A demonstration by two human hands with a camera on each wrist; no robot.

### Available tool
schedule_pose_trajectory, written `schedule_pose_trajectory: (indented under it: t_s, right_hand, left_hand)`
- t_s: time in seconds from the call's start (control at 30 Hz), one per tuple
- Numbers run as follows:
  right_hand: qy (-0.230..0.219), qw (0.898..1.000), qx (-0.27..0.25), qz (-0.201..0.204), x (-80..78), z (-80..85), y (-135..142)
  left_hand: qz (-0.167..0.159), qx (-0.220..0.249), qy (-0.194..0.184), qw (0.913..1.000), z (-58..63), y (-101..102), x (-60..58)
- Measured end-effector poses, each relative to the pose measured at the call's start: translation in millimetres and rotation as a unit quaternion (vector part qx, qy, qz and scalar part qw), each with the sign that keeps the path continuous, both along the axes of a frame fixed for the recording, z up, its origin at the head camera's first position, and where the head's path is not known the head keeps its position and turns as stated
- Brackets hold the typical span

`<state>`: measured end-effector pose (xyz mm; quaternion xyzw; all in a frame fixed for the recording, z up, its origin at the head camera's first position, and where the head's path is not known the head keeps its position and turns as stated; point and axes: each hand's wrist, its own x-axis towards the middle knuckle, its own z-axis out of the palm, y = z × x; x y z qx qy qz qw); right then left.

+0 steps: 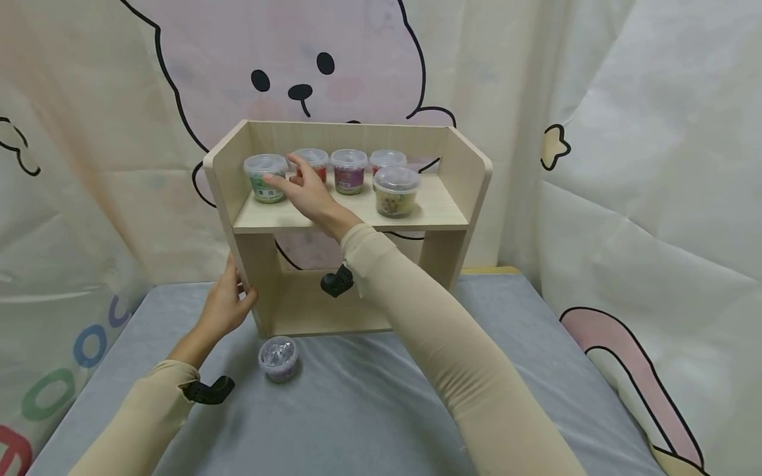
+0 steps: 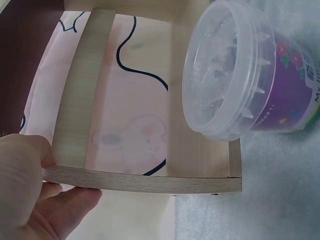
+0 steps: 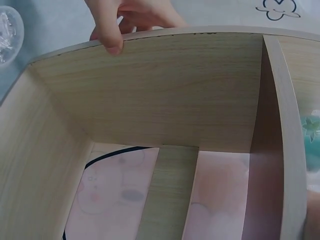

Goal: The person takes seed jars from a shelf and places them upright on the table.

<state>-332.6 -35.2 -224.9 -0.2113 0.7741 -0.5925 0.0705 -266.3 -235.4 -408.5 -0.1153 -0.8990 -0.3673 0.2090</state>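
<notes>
My left hand grips the front edge of the left side panel of a small wooden shelf, thumb inside and fingers outside. Over the upper board reaches my right hand, its thumb and index finger spread apart beside a green-labelled lidded plastic cup. The thumb overlaps that cup's right side in the head view; contact is unclear. Behind this hand stands a red-labelled cup, partly hidden. A purple-labelled cup, another red cup and a yellowish cup stand farther right on the board.
Another lidded cup, purple-labelled in the left wrist view, stands on the grey cloth-covered table before the shelf's lower left corner. Printed curtains hang behind and at both sides. The shelf's side panels rise above the upper board.
</notes>
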Motion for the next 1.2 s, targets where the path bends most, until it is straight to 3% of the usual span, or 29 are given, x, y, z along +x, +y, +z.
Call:
schedule_pose_trajectory:
  t_s: [0.23,0.5,0.83,1.2]
  right_hand:
    - [0.025,1.000,0.018,-0.001,-3.8,-1.9,-8.8]
    - [0.004,0.998,0.067,0.009,-2.4,0.8,-10.5]
    - [-0.006,0.999,0.035,0.023,0.3,2.2,-6.7]
    - [0.018,0.997,0.065,0.025,-0.7,-0.5,-5.8]
  left_hand:
    - [0.000,-0.003,-0.004,1.0000,1.0,-1.5,0.1]
    - [0.004,-0.006,-0.009,0.9999,-1.3,-2.0,0.4]
    - [0.007,-0.013,-0.006,0.9999,-0.6,-0.9,1.2]
    - [-0.003,-0.005,-0.010,0.9999,-3.0,-2.3,-0.2]
